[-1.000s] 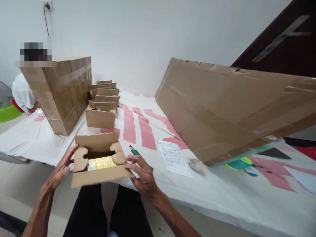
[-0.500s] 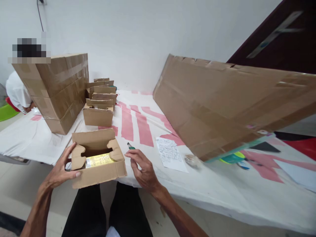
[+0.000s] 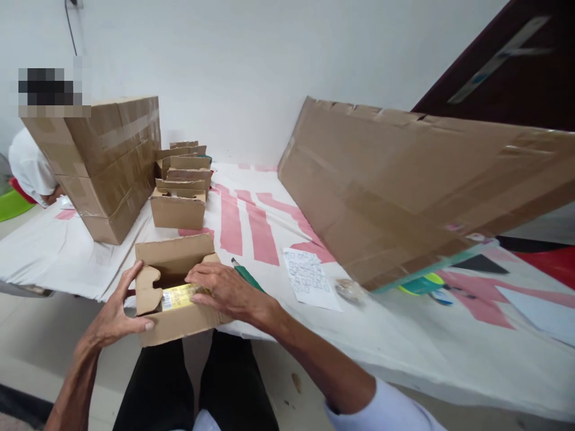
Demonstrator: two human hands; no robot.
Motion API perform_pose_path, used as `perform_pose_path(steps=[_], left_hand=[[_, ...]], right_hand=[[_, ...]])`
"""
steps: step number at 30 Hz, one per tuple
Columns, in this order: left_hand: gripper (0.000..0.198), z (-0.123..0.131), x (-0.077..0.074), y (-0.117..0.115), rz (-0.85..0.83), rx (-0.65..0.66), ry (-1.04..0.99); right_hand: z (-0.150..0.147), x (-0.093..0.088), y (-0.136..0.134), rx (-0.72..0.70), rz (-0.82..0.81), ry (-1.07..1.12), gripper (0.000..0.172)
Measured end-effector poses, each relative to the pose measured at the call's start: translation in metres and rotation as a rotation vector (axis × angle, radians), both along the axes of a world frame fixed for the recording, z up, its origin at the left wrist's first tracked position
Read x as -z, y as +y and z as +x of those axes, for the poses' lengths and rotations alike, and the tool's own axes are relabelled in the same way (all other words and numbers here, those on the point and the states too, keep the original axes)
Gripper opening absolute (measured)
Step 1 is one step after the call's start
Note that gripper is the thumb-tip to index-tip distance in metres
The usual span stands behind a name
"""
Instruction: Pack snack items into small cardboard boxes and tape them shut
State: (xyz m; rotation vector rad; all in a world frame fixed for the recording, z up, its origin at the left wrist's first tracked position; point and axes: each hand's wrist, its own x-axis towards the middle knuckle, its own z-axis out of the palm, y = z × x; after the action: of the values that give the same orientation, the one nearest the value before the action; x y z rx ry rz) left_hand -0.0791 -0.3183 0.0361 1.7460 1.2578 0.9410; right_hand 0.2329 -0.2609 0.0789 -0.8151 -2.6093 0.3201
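A small open cardboard box (image 3: 177, 323) rests on my lap at the table's near edge, its back flap upright. Inside lies a yellow packet (image 3: 178, 297). My left hand (image 3: 115, 314) grips the box's left side, thumb across the front wall. My right hand (image 3: 223, 289) lies over the box's right inner flap, fingers stretched flat and pressing it down toward the yellow packet. A green pen (image 3: 247, 275) lies on the table just right of the box.
A row of several small open boxes (image 3: 178, 209) stands behind, beside a big taped carton (image 3: 103, 164). A large flat cardboard sheet (image 3: 404, 179) leans over the table's right half. A printed paper (image 3: 309, 278) lies mid-table. A person in white (image 3: 29, 170) sits far left.
My right hand moved left from the table edge onto the box's right flap and pushes it down. The left hand kept its hold on the box.
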Motion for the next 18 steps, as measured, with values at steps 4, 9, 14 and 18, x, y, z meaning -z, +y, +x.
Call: perform_pose_path(steps=[4, 9, 14, 18], left_hand=[[0.122, 0.001, -0.001, 0.001, -0.01, 0.001, 0.005], [0.12, 0.005, -0.006, 0.002, -0.004, -0.006, 0.008], [0.118, 0.006, -0.01, 0.001, 0.018, -0.015, 0.04], [0.119, 0.006, -0.008, 0.0, 0.038, -0.005, 0.049]], right_hand=[[0.003, -0.008, 0.016, 0.029, -0.04, -0.227, 0.033], [0.007, -0.021, 0.022, 0.076, 0.058, -0.35, 0.034], [0.005, -0.025, 0.026, 0.065, 0.039, -0.471, 0.03], [0.003, -0.017, 0.03, 0.042, 0.068, -0.463, 0.015]])
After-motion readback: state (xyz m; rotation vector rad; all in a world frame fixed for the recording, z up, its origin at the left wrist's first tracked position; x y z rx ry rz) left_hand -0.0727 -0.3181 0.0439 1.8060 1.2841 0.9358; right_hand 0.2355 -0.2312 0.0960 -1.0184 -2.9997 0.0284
